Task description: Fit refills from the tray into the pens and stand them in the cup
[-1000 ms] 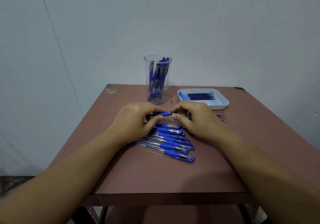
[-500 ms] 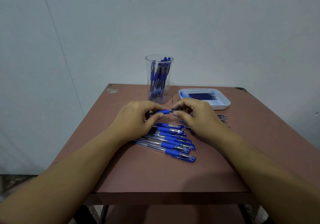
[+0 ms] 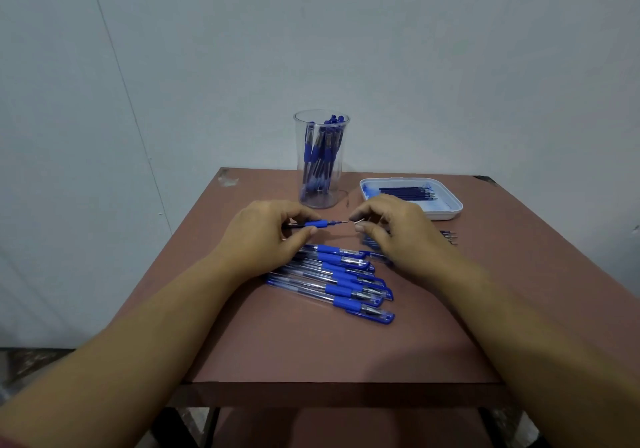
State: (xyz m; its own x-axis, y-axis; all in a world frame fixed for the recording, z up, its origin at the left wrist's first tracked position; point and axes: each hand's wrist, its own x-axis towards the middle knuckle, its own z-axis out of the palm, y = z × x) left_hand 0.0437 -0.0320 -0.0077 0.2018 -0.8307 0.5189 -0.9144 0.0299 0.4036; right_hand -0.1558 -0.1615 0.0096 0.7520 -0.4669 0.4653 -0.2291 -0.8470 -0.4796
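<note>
Mid-refit: left hand (image 3: 263, 236) pinches the pen (image 3: 320, 223), right hand (image 3: 401, 236) at 3 o'clock pinches its loose tip (image 3: 356, 219); next, probably thread them together

No text, label, brand or number can be read anywhere. Any print on the pens (image 3: 332, 274) lying mid-table (image 3: 311, 350), or on those standing in the cup (image 3: 341, 170) near the far edge, is too small to make out. The tray (image 3: 446, 213) by the far right corner shows no legible marking either.
</note>
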